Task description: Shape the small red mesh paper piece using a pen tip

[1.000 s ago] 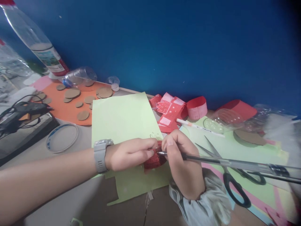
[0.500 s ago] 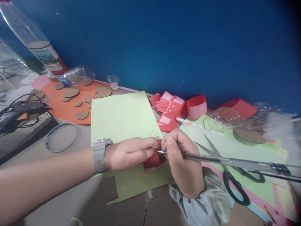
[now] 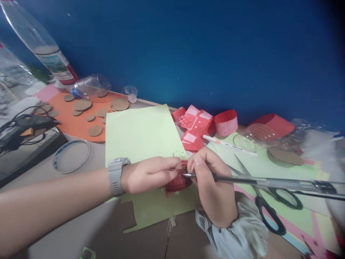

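My left hand (image 3: 151, 175), with a grey watch on its wrist, grips a small red curved piece (image 3: 178, 184) covered in a dark checked pattern. Its fingers lie over the top and left of the piece and hide part of it. My right hand (image 3: 210, 180) is closed around a clear-barrelled pen (image 3: 264, 182). The metal tip points left and meets the patterned surface or lies just off it; I cannot tell which. Beneath both hands is a light green sheet of paper (image 3: 141, 135).
Scissors (image 3: 258, 196) lie right of my right hand, near a white marker (image 3: 228, 145). Red paper pieces (image 3: 196, 124) stand along the blue wall. Cardboard discs (image 3: 82, 105) rest on orange paper at left, by a tape roll (image 3: 71, 156) and plastic bottles (image 3: 51, 54).
My right hand and the pen have shifted slightly right along the red piece. My left hand keeps its grip, and the whole view has moved a little.
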